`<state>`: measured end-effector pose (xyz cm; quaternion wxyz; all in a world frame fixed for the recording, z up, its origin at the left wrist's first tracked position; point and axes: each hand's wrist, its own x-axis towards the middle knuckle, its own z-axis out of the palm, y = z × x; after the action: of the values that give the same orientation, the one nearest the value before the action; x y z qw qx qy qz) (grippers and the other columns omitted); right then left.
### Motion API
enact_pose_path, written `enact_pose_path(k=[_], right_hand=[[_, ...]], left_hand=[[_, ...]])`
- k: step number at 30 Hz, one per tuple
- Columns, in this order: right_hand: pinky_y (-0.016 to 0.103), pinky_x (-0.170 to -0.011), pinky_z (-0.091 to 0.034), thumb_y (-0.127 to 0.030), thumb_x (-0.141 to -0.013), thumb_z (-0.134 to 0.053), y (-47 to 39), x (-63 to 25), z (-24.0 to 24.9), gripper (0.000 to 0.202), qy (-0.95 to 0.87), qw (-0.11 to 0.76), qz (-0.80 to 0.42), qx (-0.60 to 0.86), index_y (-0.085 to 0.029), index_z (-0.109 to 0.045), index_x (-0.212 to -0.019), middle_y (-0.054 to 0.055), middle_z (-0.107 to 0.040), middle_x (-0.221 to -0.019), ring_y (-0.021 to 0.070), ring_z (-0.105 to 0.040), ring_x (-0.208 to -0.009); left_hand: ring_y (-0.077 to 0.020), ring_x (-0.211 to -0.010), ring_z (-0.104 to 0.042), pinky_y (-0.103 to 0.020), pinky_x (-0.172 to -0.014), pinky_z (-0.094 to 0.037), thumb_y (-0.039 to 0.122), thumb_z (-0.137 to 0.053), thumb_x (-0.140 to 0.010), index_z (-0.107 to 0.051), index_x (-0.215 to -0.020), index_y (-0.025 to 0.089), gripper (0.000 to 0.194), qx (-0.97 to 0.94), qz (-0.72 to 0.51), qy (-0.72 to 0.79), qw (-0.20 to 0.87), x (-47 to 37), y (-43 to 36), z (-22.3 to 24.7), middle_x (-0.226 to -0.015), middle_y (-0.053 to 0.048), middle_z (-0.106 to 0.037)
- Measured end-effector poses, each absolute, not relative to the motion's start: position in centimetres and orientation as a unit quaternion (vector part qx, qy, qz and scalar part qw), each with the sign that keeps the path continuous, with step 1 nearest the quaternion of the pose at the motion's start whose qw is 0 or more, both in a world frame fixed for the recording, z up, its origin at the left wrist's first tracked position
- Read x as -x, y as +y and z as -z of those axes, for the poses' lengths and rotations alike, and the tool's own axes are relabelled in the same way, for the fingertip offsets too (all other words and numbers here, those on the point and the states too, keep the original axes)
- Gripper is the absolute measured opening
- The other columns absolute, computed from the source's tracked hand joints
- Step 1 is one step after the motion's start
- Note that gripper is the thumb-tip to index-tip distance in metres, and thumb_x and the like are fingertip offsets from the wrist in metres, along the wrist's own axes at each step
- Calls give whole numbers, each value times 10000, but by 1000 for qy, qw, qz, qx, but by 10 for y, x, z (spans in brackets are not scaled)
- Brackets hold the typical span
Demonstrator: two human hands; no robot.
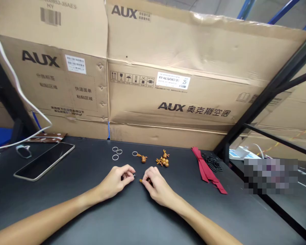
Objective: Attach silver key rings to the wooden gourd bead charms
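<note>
My left hand (121,179) is closed in a pinch over the table. A small shiny metal edge shows at its fingertips; it looks like a key ring, mostly hidden by the fingers. Just to the right, my right hand (154,183) closes round a brown gourd charm, whose orange cord loop (141,181) sticks out towards the left hand. The two hands are apart. Beyond them lies a gourd charm (143,159) with a key ring (135,153) on its cord. Several more gourd charms (164,161) lie heaped to its right. Three loose key rings (115,157) are at the left.
On the black table (112,221), a phone (46,161) lies left beside a clear-looking oval item (23,151). Red ribbons (207,170) and black looped pieces (213,162) lie right. Cardboard (142,105) walls the back; a black metal frame (244,122) borders the right side.
</note>
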<state>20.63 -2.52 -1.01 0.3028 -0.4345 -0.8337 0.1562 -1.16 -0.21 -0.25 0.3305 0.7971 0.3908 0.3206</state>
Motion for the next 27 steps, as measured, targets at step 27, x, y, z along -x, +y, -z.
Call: enact_pose_path(k=[27], right_hand=[[331,-766,-416,-146,-879,-542,-26,-190,11,140,-805,400,-166,406,-215,-508,-761,13,-580,-787,178,-507,-765]], left_hand=[[-136,-661,-606,-261,-673,-491,323,-636,-824,-613,-948,154,211,-726,-302,376,489,8,-2,0,-718,5,-658]])
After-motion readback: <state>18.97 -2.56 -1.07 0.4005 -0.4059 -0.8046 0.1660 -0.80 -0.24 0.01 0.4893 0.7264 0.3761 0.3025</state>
